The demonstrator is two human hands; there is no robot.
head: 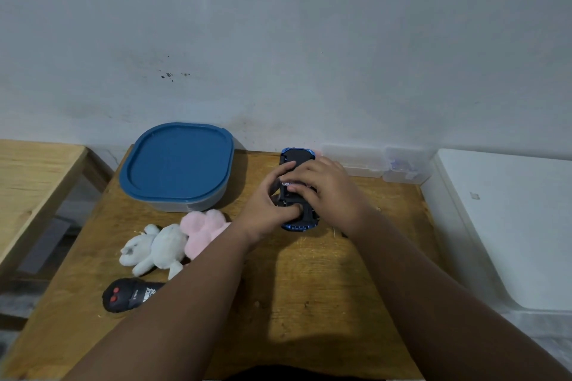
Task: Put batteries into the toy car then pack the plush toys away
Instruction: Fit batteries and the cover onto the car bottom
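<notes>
A blue toy car point(296, 157) lies upside down on the wooden table point(309, 288), its black underside facing up. My left hand point(268, 207) grips the car's left side, thumb pressed on the underside near its front end. My right hand point(325, 187) covers the middle of the underside, fingers pressing on a pale battery there. A white plush bunny point(154, 249) and a pink plush toy point(202, 230) lie side by side left of the car. A container with a blue lid point(178, 164) stands behind them.
A black remote control point(130, 295) with red buttons lies at the table's front left, partly under my left forearm. Clear plastic boxes point(380, 164) stand against the wall at the back right. A second wooden table point(31, 182) is at left, a white surface point(507, 219) at right.
</notes>
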